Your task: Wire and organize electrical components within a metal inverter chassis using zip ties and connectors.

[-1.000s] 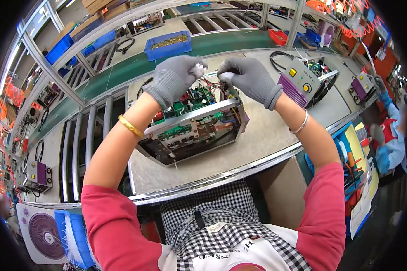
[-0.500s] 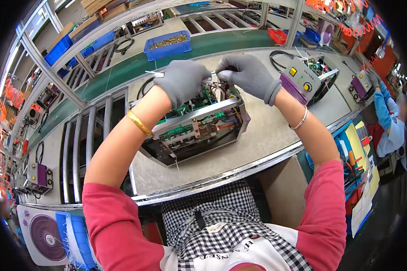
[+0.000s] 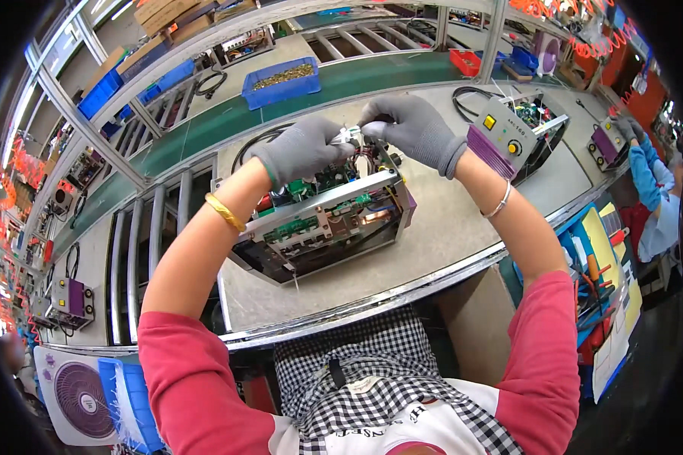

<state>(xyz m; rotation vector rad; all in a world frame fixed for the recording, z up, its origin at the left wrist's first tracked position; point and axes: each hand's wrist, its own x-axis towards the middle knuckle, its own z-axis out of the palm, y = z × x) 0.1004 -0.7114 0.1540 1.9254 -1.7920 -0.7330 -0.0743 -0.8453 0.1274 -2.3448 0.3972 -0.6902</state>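
Note:
An opened machine chassis (image 3: pixel 334 227) stands on the bench before me, with green circuit boards and wiring showing at its top and near side. My left hand (image 3: pixel 302 152), in a grey knitted glove, is closed over its far edge, fingertips on a small bundle of white wires (image 3: pixel 347 136). From the right, my gloved right hand (image 3: pixel 419 135) pinches at the same bundle, thumb and forefinger together. The fingers partly hide the bundle, so its ends cannot be made out. A thin white strip (image 3: pixel 296 282) hangs from the chassis's near side.
A similar machine with a purple side panel (image 3: pixel 512 136) sits to the right. Beyond runs a green belt (image 3: pixel 197 136) bearing a blue bin (image 3: pixel 281 83) of small metal parts. Metal rollers (image 3: pixel 155 227) lie left. Tools fill a tray (image 3: pixel 596 288) at right, near another person's blue sleeve (image 3: pixel 645 171).
Both hands remain over the chassis; the left has shifted slightly left and down. White wires now show between the fingertips, and the white strip behind the left hand is out of sight.

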